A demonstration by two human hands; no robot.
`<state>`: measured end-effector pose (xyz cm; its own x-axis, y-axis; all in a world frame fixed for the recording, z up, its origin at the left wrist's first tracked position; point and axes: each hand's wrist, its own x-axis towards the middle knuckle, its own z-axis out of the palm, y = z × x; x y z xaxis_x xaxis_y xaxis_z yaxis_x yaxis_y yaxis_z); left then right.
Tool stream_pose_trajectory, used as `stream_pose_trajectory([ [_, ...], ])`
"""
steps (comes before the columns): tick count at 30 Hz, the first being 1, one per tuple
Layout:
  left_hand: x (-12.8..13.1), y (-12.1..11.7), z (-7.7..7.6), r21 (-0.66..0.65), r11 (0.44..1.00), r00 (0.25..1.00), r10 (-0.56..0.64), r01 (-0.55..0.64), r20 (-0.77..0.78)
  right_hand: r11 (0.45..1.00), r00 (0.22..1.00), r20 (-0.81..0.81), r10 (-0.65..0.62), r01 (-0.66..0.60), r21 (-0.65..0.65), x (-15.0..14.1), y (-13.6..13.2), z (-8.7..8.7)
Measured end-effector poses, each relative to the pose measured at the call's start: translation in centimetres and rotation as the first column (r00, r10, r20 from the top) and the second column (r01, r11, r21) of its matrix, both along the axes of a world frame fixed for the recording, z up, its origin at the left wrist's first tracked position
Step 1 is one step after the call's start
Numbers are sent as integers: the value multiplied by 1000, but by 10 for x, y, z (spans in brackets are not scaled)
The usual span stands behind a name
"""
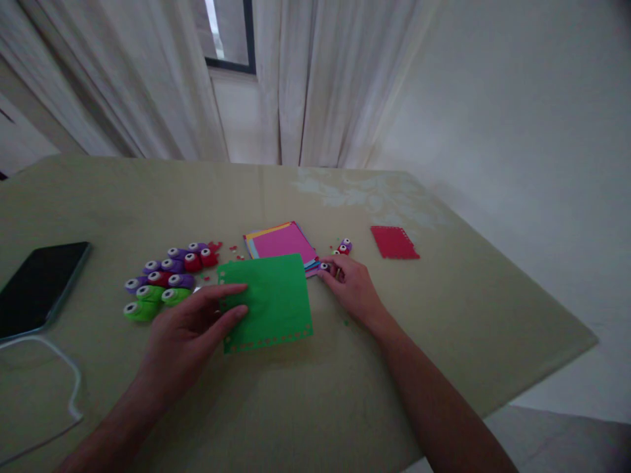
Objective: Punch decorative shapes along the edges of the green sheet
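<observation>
A green paper sheet (273, 299) with punched holes along its edges lies flat on the table in front of me. My left hand (190, 328) rests on its left edge, fingers stretched out flat on the paper. My right hand (350, 286) sits just right of the sheet, fingers curled around a small purple craft punch (324, 267). Two more small punches (344, 247), red and purple, lie just beyond that hand. A stack of coloured paper (283, 243) with a pink sheet on top lies behind the green sheet.
A cluster of purple, red and green punches (165, 279) sits left of the green sheet. A red punched sheet (393, 242) lies far right. A dark phone (39, 286) and a white cable (69, 381) are at the left edge. Curtains hang behind the table (315, 394).
</observation>
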<state>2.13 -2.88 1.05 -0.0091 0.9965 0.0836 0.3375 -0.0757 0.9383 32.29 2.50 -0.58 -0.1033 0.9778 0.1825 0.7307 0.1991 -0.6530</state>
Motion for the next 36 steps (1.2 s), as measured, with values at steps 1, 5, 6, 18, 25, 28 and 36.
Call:
stream_pose_trajectory([
  [1,0,-1,1,6,1000,1000,5,-5,4,1000,1000,-2,-21,21,10,1,1,-1],
  [5,1,-2,4,25,1000,999,14,-14,31,995,996,-19,-88,88,39,5,6,-5],
  [6,1,-2,4,30,1000,999,8,-9,38,994,995,-24,-98,99,49,5,7,-6],
  [18,10,9,-23,101,963,928,-207,248,-309,975,991,-122,-51,76,211,-34,-5,11],
  [25,14,6,-21,97,948,873,-237,304,-426,932,949,6,314,-309,190,-130,27,35],
  [28,14,5,-20,65,949,855,-246,308,-456,920,926,76,370,-376,109,-171,55,36],
  [36,12,6,-27,47,943,844,-271,329,-463,921,896,223,383,-390,-14,-206,84,17],
])
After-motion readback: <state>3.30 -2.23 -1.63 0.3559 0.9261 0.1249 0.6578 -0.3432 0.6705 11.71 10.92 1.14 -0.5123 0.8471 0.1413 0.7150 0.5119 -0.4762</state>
